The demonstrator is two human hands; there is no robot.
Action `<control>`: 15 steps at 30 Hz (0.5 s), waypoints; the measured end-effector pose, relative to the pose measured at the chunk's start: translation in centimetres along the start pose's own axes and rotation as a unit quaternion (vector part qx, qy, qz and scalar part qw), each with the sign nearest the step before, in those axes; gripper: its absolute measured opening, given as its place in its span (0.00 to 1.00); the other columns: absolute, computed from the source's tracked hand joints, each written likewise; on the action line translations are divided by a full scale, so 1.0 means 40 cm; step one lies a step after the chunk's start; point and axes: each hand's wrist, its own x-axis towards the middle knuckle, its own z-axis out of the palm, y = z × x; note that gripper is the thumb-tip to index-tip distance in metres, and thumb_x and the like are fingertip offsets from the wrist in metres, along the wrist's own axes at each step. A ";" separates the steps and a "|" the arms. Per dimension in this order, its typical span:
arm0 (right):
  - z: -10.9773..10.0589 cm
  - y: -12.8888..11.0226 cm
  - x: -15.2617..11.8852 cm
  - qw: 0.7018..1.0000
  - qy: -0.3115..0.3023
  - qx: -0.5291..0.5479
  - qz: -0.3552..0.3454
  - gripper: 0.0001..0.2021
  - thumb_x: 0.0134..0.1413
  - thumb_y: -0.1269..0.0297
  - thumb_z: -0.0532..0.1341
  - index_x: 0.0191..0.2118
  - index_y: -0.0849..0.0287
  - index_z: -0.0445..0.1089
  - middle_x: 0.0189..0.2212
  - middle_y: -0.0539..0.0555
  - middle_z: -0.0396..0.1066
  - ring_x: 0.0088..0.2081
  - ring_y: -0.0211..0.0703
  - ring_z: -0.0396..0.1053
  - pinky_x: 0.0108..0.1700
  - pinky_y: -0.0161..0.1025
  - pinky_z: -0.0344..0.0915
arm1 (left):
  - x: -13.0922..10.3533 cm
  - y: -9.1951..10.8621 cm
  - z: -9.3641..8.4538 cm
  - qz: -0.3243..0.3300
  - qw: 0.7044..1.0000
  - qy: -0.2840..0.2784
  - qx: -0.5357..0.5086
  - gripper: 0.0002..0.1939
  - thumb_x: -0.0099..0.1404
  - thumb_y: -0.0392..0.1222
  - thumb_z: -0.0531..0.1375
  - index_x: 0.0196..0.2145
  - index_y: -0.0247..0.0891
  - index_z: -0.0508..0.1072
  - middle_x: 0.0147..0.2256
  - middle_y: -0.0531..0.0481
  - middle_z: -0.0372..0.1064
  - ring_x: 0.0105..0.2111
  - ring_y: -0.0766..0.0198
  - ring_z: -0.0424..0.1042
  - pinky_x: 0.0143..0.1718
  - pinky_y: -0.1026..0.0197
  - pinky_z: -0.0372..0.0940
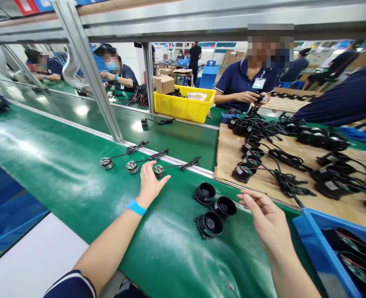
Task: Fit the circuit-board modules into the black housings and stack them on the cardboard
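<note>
— Green desk (158, 240); the hands?
— Left hand (150, 184) spread, gripping nothing, at the rightmost round circuit board (159, 169); right hand (266, 217) loosely curled, seemingly empty, beside 3 black cup-shaped housings (214, 214).
— Best handling?
— By its edge, I'd judge, keeping the cable (190, 163) slack.

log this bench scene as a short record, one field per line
left hand: thumb spread, fingers at the rightmost cabled round part; contact unclear
right hand: fingers loosely bent, nothing visibly held
black housings: three, grouped on the green bench
cardboard: black units with cables
large blue bin: more black units
person opposite: both hands at a dark part
</note>
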 end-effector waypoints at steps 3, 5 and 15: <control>0.041 -0.036 -0.023 0.995 -0.074 -0.062 -0.029 0.19 0.55 0.46 0.66 0.43 0.56 0.77 0.36 0.55 0.79 0.36 0.46 0.76 0.40 0.43 0.73 | 0.038 -0.063 -0.006 -0.008 0.997 -0.071 0.003 0.41 0.53 0.39 0.73 0.61 0.36 0.61 0.58 0.37 0.66 0.58 0.44 0.68 0.60 0.45 0.64; 0.085 -0.061 -0.040 0.979 -0.116 -0.134 -0.099 0.16 0.60 0.47 0.63 0.44 0.54 0.76 0.38 0.55 0.79 0.38 0.48 0.76 0.43 0.45 0.73 | 0.038 -0.080 -0.009 -0.012 0.994 -0.108 0.004 0.40 0.54 0.37 0.72 0.62 0.39 0.62 0.55 0.40 0.70 0.56 0.47 0.71 0.58 0.47 0.66; 0.356 -0.071 -0.085 0.862 -0.283 -0.267 -0.324 0.44 0.51 0.48 0.72 0.68 0.60 0.56 0.67 0.65 0.59 0.70 0.63 0.53 0.68 0.66 0.55 | -0.138 -0.018 -0.104 0.011 0.985 -0.169 -0.017 0.28 0.50 0.38 0.76 0.47 0.39 0.73 0.49 0.46 0.74 0.52 0.51 0.73 0.56 0.51 0.66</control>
